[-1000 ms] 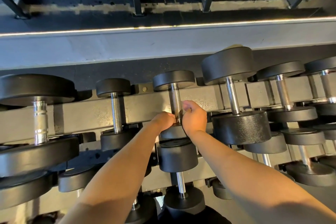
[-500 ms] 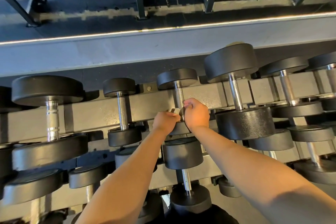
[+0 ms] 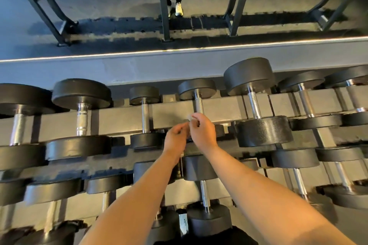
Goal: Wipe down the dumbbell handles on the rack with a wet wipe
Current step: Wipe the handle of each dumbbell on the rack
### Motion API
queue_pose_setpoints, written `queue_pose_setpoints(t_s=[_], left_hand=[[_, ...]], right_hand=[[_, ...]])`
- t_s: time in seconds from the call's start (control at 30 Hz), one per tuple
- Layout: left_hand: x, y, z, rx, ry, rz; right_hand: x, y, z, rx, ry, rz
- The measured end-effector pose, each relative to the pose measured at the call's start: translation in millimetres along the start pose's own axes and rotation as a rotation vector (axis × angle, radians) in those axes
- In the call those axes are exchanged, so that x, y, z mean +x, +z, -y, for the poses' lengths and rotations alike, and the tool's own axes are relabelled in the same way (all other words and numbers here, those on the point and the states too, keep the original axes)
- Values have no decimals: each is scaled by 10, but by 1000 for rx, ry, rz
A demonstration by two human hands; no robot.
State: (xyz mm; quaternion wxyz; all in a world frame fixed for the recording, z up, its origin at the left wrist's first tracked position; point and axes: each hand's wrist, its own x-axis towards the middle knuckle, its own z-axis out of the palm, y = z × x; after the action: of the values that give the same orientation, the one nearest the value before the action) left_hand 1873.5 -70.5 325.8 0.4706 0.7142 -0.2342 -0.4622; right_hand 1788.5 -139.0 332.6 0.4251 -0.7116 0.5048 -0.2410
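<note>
You've just pulled off the small dumbbell handle point(image 3: 199, 105) on the rack point(image 3: 119, 120) — right hand point(image 3: 203, 132) fingers pinch the wet wipe point(image 3: 190, 119) just below it, left hand point(image 3: 176, 136) fingers curled beside, grip unclear — that handle's probably done.

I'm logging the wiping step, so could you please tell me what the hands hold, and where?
The right hand pinches a wet wipe in its fingers, with only a pale corner showing. Whether the left hand also holds it cannot be told.
</note>
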Motion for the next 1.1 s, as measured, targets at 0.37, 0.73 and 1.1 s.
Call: queue_pose_setpoints(t_s=[0.37, 0.73, 1.1], left_hand=[[-988, -233, 234, 100, 197, -195], [-2009, -117, 706, 53, 40, -519], [-2463, -499, 902, 39, 114, -517]], right_hand=[[-841, 158, 268, 224, 259, 215], [-1786, -95, 181, 313, 166, 395], [-2343, 184, 365, 270, 104, 486]])
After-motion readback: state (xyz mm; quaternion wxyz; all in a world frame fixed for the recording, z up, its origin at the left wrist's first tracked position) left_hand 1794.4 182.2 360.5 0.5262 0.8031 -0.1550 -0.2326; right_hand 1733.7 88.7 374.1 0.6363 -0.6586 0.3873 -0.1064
